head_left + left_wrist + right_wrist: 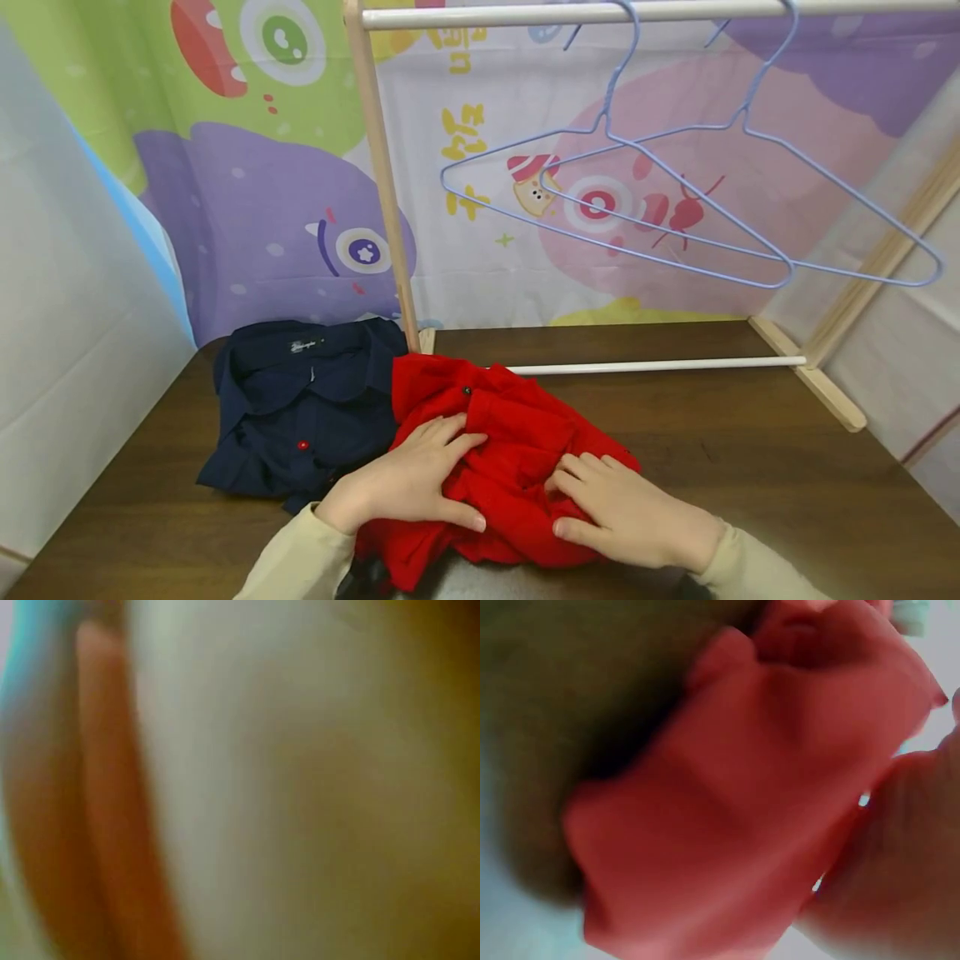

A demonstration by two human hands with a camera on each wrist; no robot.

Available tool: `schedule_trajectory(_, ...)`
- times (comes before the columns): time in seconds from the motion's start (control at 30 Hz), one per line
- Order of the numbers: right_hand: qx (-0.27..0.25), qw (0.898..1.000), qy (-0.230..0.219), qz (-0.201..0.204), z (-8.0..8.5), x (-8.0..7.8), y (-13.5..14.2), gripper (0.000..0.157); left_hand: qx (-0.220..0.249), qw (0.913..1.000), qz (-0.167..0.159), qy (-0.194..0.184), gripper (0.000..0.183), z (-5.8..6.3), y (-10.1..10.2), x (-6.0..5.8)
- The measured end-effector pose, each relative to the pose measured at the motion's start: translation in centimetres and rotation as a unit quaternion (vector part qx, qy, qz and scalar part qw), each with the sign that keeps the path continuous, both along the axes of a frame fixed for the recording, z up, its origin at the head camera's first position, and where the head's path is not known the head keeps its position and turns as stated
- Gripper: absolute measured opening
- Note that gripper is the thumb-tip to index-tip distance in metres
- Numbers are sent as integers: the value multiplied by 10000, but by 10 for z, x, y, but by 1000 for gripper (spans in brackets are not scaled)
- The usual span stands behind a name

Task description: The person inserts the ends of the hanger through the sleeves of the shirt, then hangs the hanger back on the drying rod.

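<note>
A crumpled red shirt (517, 433) with a small dark button lies in a heap on the table in the head view. My left hand (416, 479) rests on its left side, fingers spread and thumb apart. On the right side of the heap, my right hand (626, 508) lies with fingers slightly bent on the cloth. The right wrist view shows the red cloth blurred, beside the right hand (900, 855). The left wrist view is mostly a pale blur. To the left, a folded navy shirt (281, 400) with a red button touches the red one.
Behind the clothes stands a wooden rack with a white top rail (487, 15) and a low white bar (652, 367). Two blue wire hangers (606, 117) hang from the top rail. The brown table (720, 450) runs under everything, with a cartoon-print curtain (285, 192) behind.
</note>
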State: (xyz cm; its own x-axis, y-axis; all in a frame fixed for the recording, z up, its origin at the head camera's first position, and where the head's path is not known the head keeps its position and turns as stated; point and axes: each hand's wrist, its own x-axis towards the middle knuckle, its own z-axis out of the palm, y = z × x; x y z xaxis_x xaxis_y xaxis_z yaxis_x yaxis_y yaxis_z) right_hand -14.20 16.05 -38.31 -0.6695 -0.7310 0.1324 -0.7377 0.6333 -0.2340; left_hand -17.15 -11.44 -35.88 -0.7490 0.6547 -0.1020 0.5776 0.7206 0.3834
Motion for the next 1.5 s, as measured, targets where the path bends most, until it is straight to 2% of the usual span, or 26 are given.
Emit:
schedule_trajectory(0.13,-516,9980,345,-104,9,-6,-6,14,562,9977,352,117,76,7,0,0)
schedule_trajectory(0.23,-877,9933,708,-270,13,-10,-15,8,1061,9920,586,358,62,12,2,2)
schedule_trajectory(0.37,-1143,9897,673,-537,18,-13,-30,26,1557,9843,650,528,52,16,5,5)
schedule_trajectory(0.53,-926,9898,642,-868,21,-14,-50,57,1903,9767,771,629,43,18,8,8)
schedule_trajectory(0.67,-794,9878,922,-974,17,-16,-62,66,2050,9734,824,603,38,19,9,11)
schedule_trajectory(0.8,-1160,9832,888,-1098,17,-17,-63,59,2190,9705,786,627,37,20,11,13)
schedule_trajectory(0.97,-1575,9768,815,-1197,18,-20,-61,46,2419,9662,574,685,36,22,12,14)
schedule_trajectory(1.1,-1570,9756,1063,-1110,17,-22,-61,37,2424,9662,489,729,37,22,12,16)
schedule_trajectory(1.23,-1829,9672,1343,-1139,19,-25,-59,26,2525,9629,434,842,37,22,13,17)
schedule_trajectory(1.3,-2033,9607,1479,-1175,19,-28,-58,31,2644,9592,413,913,36,23,14,18)
schedule_trajectory(1.4,-2223,9538,1579,-1259,19,-31,-56,52,2774,9550,421,957,35,25,15,19)
schedule_trajectory(1.5,-2216,9552,1474,-1297,19,-33,-55,73,2805,9541,452,945,34,26,15,21)
